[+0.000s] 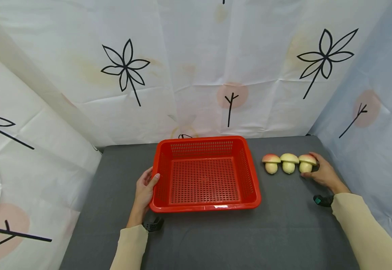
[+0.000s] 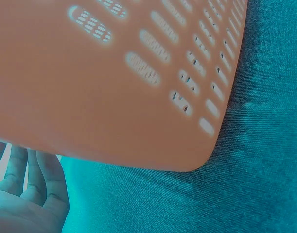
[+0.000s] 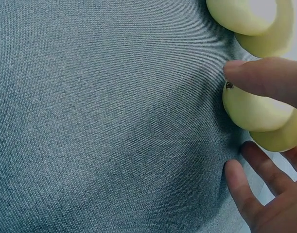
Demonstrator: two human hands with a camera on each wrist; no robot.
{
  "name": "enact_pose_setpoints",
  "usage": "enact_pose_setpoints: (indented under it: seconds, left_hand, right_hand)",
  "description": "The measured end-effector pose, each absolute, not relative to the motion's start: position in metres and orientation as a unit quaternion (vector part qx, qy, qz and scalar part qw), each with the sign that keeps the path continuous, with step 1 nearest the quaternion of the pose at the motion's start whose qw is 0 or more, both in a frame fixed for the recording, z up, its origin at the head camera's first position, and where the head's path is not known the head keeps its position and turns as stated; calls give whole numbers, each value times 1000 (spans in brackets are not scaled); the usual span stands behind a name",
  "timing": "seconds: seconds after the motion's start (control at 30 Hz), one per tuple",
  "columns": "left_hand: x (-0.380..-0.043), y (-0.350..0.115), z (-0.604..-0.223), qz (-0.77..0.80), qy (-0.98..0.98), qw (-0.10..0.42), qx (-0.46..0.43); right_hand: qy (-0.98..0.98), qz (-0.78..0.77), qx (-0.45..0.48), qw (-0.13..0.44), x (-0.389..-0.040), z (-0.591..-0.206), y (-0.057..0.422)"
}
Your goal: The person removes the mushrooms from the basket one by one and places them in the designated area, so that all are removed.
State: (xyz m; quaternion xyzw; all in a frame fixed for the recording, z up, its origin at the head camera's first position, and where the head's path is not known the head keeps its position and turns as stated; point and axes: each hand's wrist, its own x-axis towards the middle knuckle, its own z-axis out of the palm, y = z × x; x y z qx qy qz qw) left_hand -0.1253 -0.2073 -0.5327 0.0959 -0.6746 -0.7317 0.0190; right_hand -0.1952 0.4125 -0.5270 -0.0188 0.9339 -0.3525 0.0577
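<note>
A red plastic basket (image 1: 204,208) with slotted walls stands on the grey table. My left hand (image 1: 145,189) grips its left side, thumb over the rim and fingers against the outside; the left wrist view shows these fingers (image 2: 53,177) below the basket wall (image 2: 104,121). Right of the basket, three toy mushrooms stand in a row: a red-and-yellow one (image 1: 271,164), a pale yellow one (image 1: 288,163), and another reddish one (image 1: 306,163). My right hand (image 1: 322,172) holds this last mushroom (image 3: 257,111) between thumb and fingers, the other fingers spread beside it.
The grey cloth-covered table (image 1: 216,240) ends against a patterned white curtain (image 1: 189,75) at the back. More curtain hangs at the left and a bluish curtain (image 1: 378,150) at the right, close to my right arm. A thin dark cord (image 1: 184,135) shows behind the basket.
</note>
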Motion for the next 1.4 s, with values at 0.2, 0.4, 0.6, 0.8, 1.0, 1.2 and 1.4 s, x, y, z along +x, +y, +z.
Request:
enact_pose_setpoints:
  seconds: [0.2, 0.4, 0.6, 0.8, 1.0, 1.2, 1.4]
  left_hand:
    - [-125, -208, -532, -730, -676, 15, 101]
    - [-125, -208, -533, -729, -677, 23, 101]
    - [-123, -209, -532, -733, -672, 20, 97]
    - [-123, -209, -531, -733, -672, 19, 98]
    - [-124, -208, -531, -736, -670, 16, 97]
    - [-126, -208, -532, -736, -669, 15, 98]
    - [-127, -208, -533, -733, -674, 15, 95]
  right_hand:
    - [935, -350, -10, 58, -196, -528, 412]
    - [934, -352, -5, 59, -195, -525, 410]
    - [938, -342, -8, 49, -195, -524, 407]
    - [938, -342, -5, 55, -195, -524, 408]
    - [938, -340, 4, 62, -194, -523, 410]
    - [937, -345, 5, 59, -193, -522, 410]
    - [930, -363, 8, 59, -193, -524, 412]
